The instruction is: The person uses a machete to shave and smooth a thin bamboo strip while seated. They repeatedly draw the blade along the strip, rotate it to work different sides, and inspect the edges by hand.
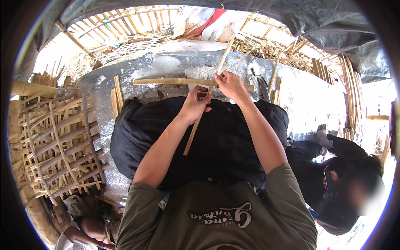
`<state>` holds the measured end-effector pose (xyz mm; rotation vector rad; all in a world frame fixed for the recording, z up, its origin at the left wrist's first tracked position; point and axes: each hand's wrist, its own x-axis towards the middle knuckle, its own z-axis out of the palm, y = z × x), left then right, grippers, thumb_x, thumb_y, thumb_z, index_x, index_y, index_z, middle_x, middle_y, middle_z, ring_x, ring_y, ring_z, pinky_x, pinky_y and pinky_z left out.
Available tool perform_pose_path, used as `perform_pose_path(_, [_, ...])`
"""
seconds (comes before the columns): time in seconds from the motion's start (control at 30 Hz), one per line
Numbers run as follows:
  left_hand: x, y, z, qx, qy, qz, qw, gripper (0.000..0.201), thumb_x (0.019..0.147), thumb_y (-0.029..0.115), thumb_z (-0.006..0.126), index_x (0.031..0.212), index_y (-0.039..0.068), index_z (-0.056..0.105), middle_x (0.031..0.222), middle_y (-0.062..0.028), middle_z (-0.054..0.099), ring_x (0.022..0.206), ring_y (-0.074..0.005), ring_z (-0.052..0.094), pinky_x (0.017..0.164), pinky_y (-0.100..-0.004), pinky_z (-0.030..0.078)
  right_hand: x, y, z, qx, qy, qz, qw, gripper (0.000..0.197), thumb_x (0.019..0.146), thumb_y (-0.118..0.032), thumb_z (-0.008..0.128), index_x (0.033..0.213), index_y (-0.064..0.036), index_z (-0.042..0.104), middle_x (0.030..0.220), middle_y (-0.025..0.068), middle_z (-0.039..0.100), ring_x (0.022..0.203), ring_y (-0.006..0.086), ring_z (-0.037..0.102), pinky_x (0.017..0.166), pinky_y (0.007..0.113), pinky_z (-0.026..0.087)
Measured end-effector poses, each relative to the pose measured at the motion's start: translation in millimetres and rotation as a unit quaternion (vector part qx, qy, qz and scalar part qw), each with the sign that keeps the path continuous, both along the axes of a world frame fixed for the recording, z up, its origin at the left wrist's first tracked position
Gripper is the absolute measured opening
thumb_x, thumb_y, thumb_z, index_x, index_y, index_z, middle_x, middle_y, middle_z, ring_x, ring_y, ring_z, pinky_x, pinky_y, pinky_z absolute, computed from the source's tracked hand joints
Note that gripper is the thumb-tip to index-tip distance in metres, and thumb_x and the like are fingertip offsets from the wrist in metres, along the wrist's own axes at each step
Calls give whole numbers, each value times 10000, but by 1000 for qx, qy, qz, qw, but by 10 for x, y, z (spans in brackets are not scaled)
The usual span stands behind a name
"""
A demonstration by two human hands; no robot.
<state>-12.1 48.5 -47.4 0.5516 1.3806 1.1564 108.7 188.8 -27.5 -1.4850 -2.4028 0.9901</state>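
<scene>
A long, thin bamboo strip point(193, 136) slants across in front of me, its near end over my dark-clothed lap and its far end pointing up and away. My left hand point(195, 105) is closed round its middle. Just above and to the right, my right hand point(231, 86) pinches the same strip between thumb and fingers. Behind the hands, another flat bamboo piece point(166, 81) lies crosswise on the grey, worn ground sheet point(162, 64). Close to my right knee stands a dark, narrow tool, possibly a blade point(262, 86), partly hidden by the cloth.
Short bamboo pieces point(119, 92) rest by my left knee, others point(276, 95) by the right. A woven bamboo lattice point(58, 146) stands at left. A person in dark clothes point(333, 183) sits close at right; another person point(93, 221) is at lower left. Bamboo slats point(350, 91) line the right side.
</scene>
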Motion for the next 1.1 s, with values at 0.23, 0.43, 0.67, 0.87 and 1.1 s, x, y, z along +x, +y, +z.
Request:
perform_pose_path(0.23, [30, -15, 134, 34, -13, 17, 999, 326, 980, 170, 673, 1241, 19, 550, 1164, -86, 594, 956, -149, 608, 734, -302, 565, 1, 46, -155, -59, 103, -39, 992, 447, 993, -439, 588, 942, 2, 646, 876, 211, 725, 895, 402, 717, 800, 472, 546])
perform_pose_path(0.43, [27, -29, 200, 49, -13, 21, 998, 307, 980, 158, 666, 1228, 18, 554, 1157, -88, 606, 946, -152, 621, 720, -299, 562, -41, -34, -163, 33, 152, -54, 986, 349, 1028, -371, 552, 998, -24, 565, 874, 203, 718, 851, 401, 718, 757, 488, 540])
perform_pose_path(0.67, [24, -37, 266, 64, -22, 20, 998, 283, 978, 158, 668, 1186, 18, 538, 1101, -78, 591, 908, -163, 640, 707, -314, 564, -75, -60, -26, -11, 184, -56, 981, 247, 1045, -265, 532, 978, -29, 560, 864, 195, 716, 765, 323, 733, 698, 441, 544])
perform_pose_path(0.87, [-21, -50, 266, 72, -40, 50, 995, 222, 1005, 153, 633, 1176, 29, 565, 1123, -70, 625, 910, -132, 623, 709, -288, 562, 65, 58, 212, 137, 83, -4, 987, 152, 1047, -196, 504, 1011, -89, 605, 945, 123, 757, 767, 309, 739, 688, 445, 555])
perform_pose_path(1.1, [-82, -23, 308, 68, -45, 64, 995, 174, 1031, 140, 591, 1163, 28, 579, 1119, -63, 650, 906, -109, 611, 708, -273, 560, 462, 859, 616, 262, 17, -44, 964, 131, 1008, -159, 523, 996, -149, 653, 943, 143, 739, 877, 350, 726, 770, 487, 562])
